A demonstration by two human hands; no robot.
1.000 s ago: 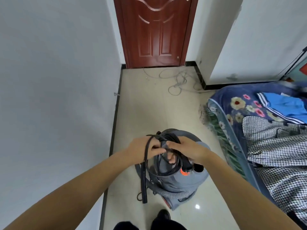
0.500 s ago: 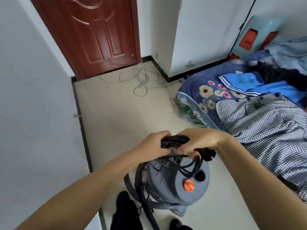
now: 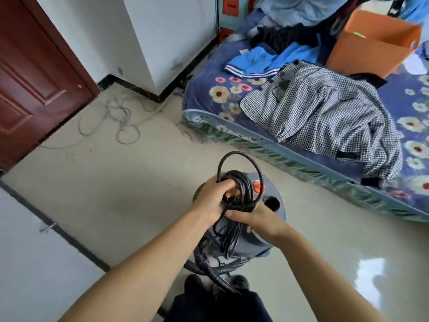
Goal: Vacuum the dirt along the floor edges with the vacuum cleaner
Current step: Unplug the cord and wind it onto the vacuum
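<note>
- since the earlier frame a loop of the power cord point(image 3: 239, 194) has sprung up above the bundle.
- left hand point(image 3: 212, 201) and right hand point(image 3: 260, 220) both grip the coil, over the vacuum cleaner point(image 3: 271, 228) on the floor point(image 3: 130, 194) beside the bed point(image 3: 290, 156).
- judged: cord being unwound; no vacuuming yet.

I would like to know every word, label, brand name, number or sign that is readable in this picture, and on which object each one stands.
None can be read.
Vacuum cleaner: no readable label shows; both hands and the coiled black cord cover much of its top.
Orange button: plain, no marking visible.
Orange box: a small green mark near its top edge, too blurred to read.
</note>
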